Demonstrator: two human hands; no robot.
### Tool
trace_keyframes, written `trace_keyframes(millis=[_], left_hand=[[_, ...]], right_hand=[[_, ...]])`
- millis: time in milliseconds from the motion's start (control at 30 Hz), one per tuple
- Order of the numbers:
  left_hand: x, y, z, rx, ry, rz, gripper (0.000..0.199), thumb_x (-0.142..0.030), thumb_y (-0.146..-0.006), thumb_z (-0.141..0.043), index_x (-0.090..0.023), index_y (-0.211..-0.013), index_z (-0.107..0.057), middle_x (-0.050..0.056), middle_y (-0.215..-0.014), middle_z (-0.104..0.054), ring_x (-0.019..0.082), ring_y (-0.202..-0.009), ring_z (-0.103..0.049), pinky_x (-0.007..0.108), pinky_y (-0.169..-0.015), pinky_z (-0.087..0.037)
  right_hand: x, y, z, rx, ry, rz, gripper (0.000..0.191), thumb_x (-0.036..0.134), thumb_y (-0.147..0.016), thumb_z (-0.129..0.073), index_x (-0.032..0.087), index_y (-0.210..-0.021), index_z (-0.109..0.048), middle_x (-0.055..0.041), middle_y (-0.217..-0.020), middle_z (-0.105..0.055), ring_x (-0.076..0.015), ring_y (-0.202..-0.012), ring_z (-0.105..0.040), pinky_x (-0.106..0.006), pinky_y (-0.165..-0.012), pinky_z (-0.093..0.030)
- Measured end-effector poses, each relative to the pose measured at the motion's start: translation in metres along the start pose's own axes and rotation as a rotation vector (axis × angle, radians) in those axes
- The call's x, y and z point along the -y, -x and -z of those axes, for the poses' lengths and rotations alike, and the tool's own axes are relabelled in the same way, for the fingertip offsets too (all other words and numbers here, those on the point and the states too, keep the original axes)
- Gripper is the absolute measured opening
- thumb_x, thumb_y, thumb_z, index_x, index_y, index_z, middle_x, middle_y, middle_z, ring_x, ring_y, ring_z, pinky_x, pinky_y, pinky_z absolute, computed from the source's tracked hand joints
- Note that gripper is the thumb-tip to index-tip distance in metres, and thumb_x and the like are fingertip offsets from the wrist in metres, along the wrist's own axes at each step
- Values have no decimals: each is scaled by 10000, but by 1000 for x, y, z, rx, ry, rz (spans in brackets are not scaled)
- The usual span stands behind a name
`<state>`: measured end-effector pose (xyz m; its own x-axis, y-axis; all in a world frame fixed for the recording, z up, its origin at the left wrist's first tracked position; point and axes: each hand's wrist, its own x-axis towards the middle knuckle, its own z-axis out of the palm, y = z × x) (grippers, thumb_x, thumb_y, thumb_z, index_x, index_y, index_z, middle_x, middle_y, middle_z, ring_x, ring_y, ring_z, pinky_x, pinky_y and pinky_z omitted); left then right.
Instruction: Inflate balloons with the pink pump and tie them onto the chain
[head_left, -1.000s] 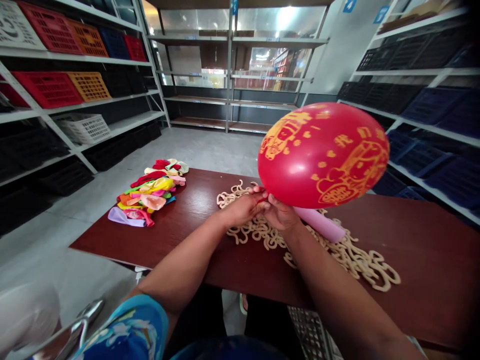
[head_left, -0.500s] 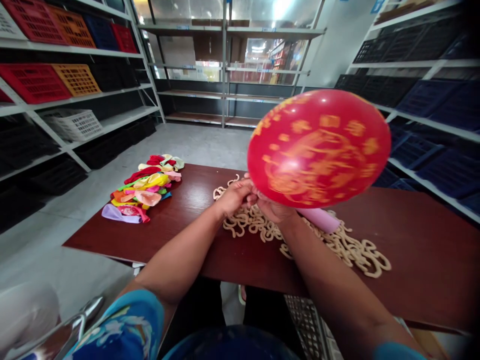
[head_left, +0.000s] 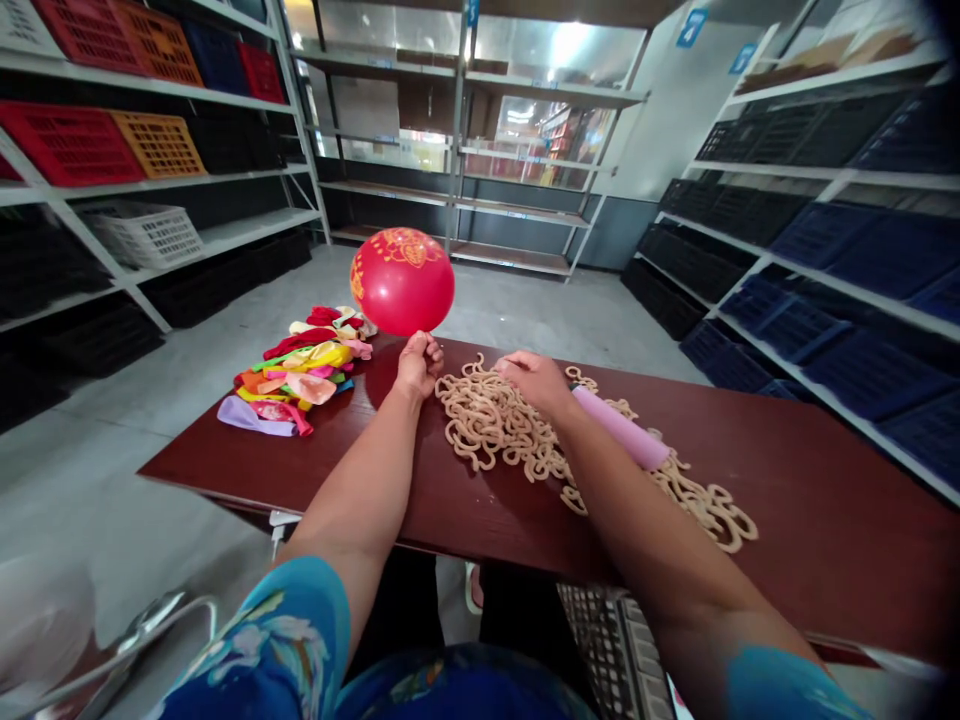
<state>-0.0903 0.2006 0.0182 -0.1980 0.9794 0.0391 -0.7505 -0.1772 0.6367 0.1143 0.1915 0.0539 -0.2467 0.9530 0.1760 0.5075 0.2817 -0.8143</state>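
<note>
Head view, left hand: the left hand (head_left: 418, 365) is closed on the underside of the red balloon (head_left: 402, 282), fingers curled in at its base.
Balloon: just above and beyond the left hand, leaning slightly to its left; well apart from the right hand (head_left: 534, 380). It looks nearly round, so I cannot tell a long axis.
Right hand: palm down, fingers bent at the far edge of the tan curled pieces (head_left: 487, 415); whether the fingertips pinch one is hidden.
Key relation: the main heap of curled pieces lies between the hands and toward the body; the right hand is nearer, being over it, while the left is just beside it.
Pink tube: the pink tube (head_left: 621, 427) lies to the right of the right hand, its long axis slanting outward and back toward the body.
Limp balloons: the limp balloons (head_left: 304, 365) lie left of the left hand, on the table (head_left: 795, 460).
</note>
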Motion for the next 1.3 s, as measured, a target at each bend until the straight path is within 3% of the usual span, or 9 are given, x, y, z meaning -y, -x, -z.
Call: trace_keyframes(millis=[100, 233, 467, 533, 633, 733, 833, 1067, 1300], left_hand=[[2, 0, -1, -12, 17, 18, 204, -262, -822, -547, -168, -686, -428, -50, -547, -337, 50, -435, -363, 138, -362, -169], [4, -1, -1, 25, 32, 28, 186, -251, -823, -537, -168, -693, -433, -47, -544, -349, 55, -431, -366, 139, -359, -163], [10, -1, -1, 38, 38, 51, 208, -274, -823, -554, -159, -692, -440, -50, -553, -342, 46, -439, -372, 132, -367, -165], [10, 0, -2, 29, 34, 58, 216, -286, -824, -557, -156, -691, -447, -49, -553, -344, 45, -440, -376, 130, -367, -166], [10, 0, -3, 21, 35, 65, 221, -303, -818, -568, -156, -696, -457, -48, -547, -350, 46, -435, -380, 130, -363, -171], [12, -1, -3, 48, 12, 59, 204, -293, -821, -557, -154, -702, -467, -41, -540, -386, 46, -419, -377, 131, -355, -163], [13, 1, -7, 54, -46, 53, 189, -298, -822, -552, -148, -724, -489, -19, -582, -490, 35, -389, -357, 137, -345, -154], [17, 21, -31, 110, -165, 140, 191, -319, -825, -546, -134, -785, -520, 9, -653, -587, 21, -329, -323, 153, -304, -161], [23, 32, -43, 201, -201, 198, 166, -286, -828, -534, -127, -783, -520, 7, -632, -566, 39, -326, -372, 169, -281, -200]], right_hand=[[3, -22, -6, -30, 315, 30, 205, 276, -781, -500, 184, -810, -681, -30, -783, -682, -165, -759, -598, -277, -722, -439], [3, -45, -18, 126, 544, 86, 235, 144, -755, -489, 203, -839, -700, -35, -918, -699, -167, -851, -606, -256, -767, -428], [-5, -39, -38, 186, 780, 43, 179, 252, -776, -530, 224, -813, -702, -74, -941, -692, -214, -902, -608, -309, -781, -425], [-10, -35, -39, 112, 670, 41, 191, 258, -793, -505, 212, -805, -690, -66, -911, -694, -201, -882, -608, -300, -774, -427], [-14, -32, -34, 15, 241, 68, 228, 335, -800, -500, 193, -878, -660, -41, -871, -692, -161, -802, -607, -277, -741, -446], [-9, -28, -24, -18, -206, 95, 297, 429, -772, -537, 177, -894, -635, -39, -864, -687, -140, -745, -609, -272, -713, -466], [-1, -24, -16, -30, -410, 144, 311, 468, -740, -582, 185, -859, -631, -25, -816, -676, -123, -700, -602, -265, -691, -470], [4, -19, -19, -72, -376, 171, 291, 458, -709, -620, 200, -835, -666, 3, -664, -646, -107, -518, -537, -252, -537, -449], [5, -16, -18, -251, -76, 441, 216, 396, -762, -596, 208, -798, -697, -29, -787, -663, -157, -726, -604, -286, -699, -478]])
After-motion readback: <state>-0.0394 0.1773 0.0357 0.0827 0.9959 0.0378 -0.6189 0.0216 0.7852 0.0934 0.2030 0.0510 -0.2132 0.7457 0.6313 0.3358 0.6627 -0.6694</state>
